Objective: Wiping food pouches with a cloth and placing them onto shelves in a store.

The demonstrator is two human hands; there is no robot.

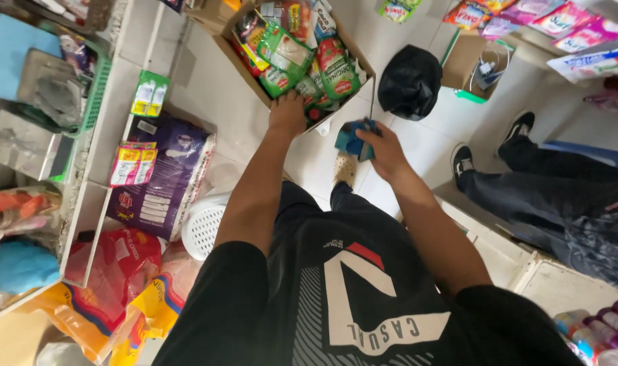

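Note:
An open cardboard box stands on the white tiled floor ahead of me, filled with several green and red pouches. My left hand reaches into its near side, fingers closed on the edge of a green pouch. My right hand hovers just right of the box, gripping a crumpled blue cloth. Below both arms I see my black shirt and dark trousers.
A black plastic bag lies beyond the box. Another person's legs in dark trousers and black shoes stretch in from the right. A purple pack and a white basket sit left, beside shelves holding goods. Bottles stand bottom right.

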